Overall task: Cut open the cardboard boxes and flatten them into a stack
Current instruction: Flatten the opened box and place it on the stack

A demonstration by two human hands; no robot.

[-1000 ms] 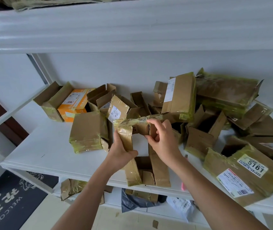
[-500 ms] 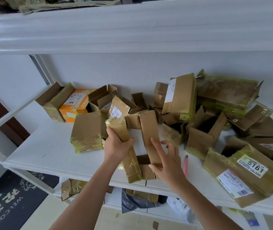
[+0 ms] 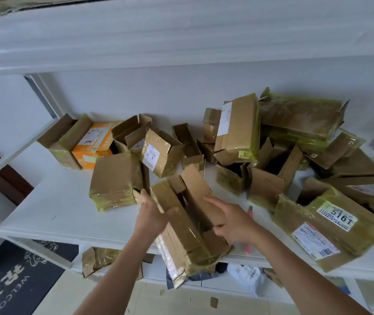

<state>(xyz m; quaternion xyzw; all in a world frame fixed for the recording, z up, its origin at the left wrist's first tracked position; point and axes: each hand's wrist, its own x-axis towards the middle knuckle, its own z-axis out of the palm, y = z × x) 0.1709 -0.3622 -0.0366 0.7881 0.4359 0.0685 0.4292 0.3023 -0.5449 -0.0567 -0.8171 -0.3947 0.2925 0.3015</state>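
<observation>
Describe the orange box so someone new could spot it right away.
Look at the white shelf, far left end near the wall. The orange cardboard box lies there, tucked against an open brown cardboard box. It is the only brightly coloured carton among plain brown ones.

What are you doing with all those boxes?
A person is flattening a cut-open cardboard box at the front edge of a white shelf. The left hand grips one long side panel, and the right hand lies against the other side with fingers out. The box is opened out but not flat yet. A flattened stack lies to the left, and many opened, taped boxes are heaped behind and to the right.
</observation>
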